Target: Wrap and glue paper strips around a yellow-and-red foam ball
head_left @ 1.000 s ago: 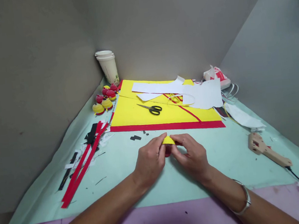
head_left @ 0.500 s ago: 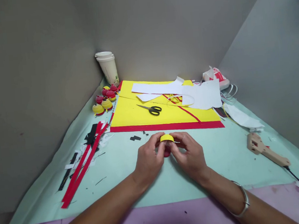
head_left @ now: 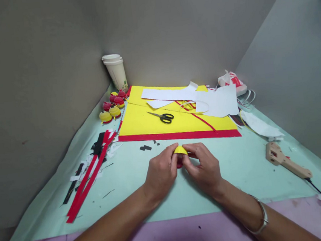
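Observation:
Both hands meet over the pale green sheet [head_left: 238, 166], pinching one small piece between their fingertips. My left hand [head_left: 161, 173] and my right hand [head_left: 204, 167] are closed on a small yellow ribbed paper dome [head_left: 179, 150] with a red part under it, mostly hidden by the fingers. A bangle sits on my right wrist. Just beyond the hands lies a large yellow sheet with a red edge [head_left: 149, 125], and black-handled scissors [head_left: 162, 116] rest on it.
Several finished red and yellow domes [head_left: 113, 107] cluster at the back left by a white paper cup [head_left: 116, 73]. Red and black paper strips [head_left: 88, 173] lie at the left. White paper scraps [head_left: 218, 99] lie at the back right. A tan glue gun [head_left: 283, 159] with a cord lies right.
The hands have turned the yellow dome slightly between the fingers, showing its round top and then its ribbed side. They stayed in the same spot.

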Demonstrator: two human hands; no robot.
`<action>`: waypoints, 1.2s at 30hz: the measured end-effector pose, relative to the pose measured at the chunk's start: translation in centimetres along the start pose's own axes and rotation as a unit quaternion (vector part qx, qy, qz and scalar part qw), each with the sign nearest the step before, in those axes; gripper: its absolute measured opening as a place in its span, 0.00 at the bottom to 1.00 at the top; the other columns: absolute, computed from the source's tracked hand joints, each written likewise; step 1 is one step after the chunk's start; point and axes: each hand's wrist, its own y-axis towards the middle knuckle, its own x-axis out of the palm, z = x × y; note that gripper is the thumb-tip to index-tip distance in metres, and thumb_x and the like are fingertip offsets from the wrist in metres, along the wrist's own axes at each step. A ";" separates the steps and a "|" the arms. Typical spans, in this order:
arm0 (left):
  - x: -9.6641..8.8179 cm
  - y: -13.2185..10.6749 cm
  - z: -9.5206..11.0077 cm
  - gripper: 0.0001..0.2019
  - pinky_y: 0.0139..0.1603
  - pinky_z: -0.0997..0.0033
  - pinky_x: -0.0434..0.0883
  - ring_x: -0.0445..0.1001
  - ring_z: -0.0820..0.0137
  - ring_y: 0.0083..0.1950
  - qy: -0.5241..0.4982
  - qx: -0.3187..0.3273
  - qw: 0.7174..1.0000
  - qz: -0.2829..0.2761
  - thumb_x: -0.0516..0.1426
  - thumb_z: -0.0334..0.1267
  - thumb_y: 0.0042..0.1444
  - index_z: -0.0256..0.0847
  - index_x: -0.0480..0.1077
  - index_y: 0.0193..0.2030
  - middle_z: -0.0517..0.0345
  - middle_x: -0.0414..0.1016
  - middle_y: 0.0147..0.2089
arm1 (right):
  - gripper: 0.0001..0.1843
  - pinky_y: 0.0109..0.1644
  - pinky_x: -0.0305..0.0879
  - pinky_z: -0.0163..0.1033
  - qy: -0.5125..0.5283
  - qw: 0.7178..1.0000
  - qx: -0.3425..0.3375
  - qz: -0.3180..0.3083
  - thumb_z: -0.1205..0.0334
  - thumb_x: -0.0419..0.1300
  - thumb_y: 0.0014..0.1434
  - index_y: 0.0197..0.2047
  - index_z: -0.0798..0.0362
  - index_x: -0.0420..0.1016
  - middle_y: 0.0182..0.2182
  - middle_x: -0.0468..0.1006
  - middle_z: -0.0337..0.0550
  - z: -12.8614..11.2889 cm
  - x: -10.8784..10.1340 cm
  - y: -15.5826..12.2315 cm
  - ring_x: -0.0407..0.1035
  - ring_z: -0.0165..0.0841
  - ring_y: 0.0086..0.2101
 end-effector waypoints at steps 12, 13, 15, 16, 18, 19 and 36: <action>0.3 0.0 0.5 0.14 0.48 0.71 0.76 0.81 0.68 0.46 -0.035 -0.031 0.999 0.006 0.52 0.30 0.63 0.40 0.68 0.55 0.53 0.80 0.49 | 0.16 0.38 0.79 0.38 0.033 0.998 0.041 0.031 0.74 0.56 0.59 0.48 0.49 0.72 0.37 0.77 0.44 -0.5 0.0 0.1 0.74 0.34 0.37; 0.3 0.0 0.5 0.15 0.48 0.71 0.76 0.80 0.67 0.47 -0.048 -0.044 0.998 0.002 0.52 0.31 0.63 0.40 0.67 0.55 0.53 0.80 0.50 | 0.15 0.38 0.80 0.38 0.043 0.997 0.051 0.034 0.73 0.57 0.59 0.48 0.49 0.72 0.38 0.77 0.44 -0.6 0.0 0.1 0.74 0.34 0.38; 0.3 0.0 0.5 0.15 0.48 0.71 0.76 0.80 0.67 0.47 -0.057 -0.057 0.997 -0.007 0.52 0.31 0.63 0.40 0.67 0.56 0.54 0.79 0.51 | 0.15 0.38 0.80 0.38 0.059 0.996 0.067 0.029 0.73 0.57 0.60 0.49 0.49 0.71 0.39 0.76 0.44 -0.6 0.1 0.0 0.74 0.34 0.38; 0.3 0.0 0.5 0.14 0.48 0.71 0.76 0.80 0.67 0.47 -0.055 -0.056 0.997 -0.011 0.52 0.31 0.63 0.39 0.68 0.55 0.54 0.80 0.50 | 0.16 0.38 0.80 0.38 0.063 0.995 0.068 0.023 0.73 0.57 0.60 0.50 0.49 0.70 0.40 0.76 0.44 -0.6 0.1 0.0 0.73 0.34 0.39; 0.3 0.1 0.3 0.14 0.49 0.70 0.76 0.80 0.68 0.47 -0.040 -0.042 0.998 -0.011 0.51 0.31 0.64 0.39 0.68 0.55 0.54 0.80 0.49 | 0.18 0.40 0.80 0.39 0.062 0.996 0.056 0.012 0.73 0.57 0.59 0.52 0.49 0.69 0.42 0.75 0.45 -0.5 0.2 -0.1 0.73 0.35 0.41; 0.3 0.0 0.1 0.14 0.50 0.70 0.76 0.80 0.68 0.47 -0.029 -0.031 0.999 -0.007 0.51 0.31 0.65 0.38 0.68 0.55 0.53 0.80 0.49 | 0.18 0.41 0.80 0.40 0.057 0.997 0.046 0.007 0.73 0.57 0.59 0.52 0.50 0.68 0.42 0.75 0.46 -0.4 0.2 -0.1 0.72 0.35 0.42; 0.6 -0.1 0.0 0.14 0.44 0.69 0.77 0.81 0.66 0.44 0.045 0.059 0.997 0.020 0.49 0.30 0.65 0.36 0.67 0.55 0.50 0.81 0.47 | 0.15 0.37 0.79 0.38 0.015 0.999 0.038 0.023 0.75 0.57 0.58 0.46 0.50 0.70 0.36 0.75 0.41 -0.6 0.3 -0.1 0.72 0.33 0.36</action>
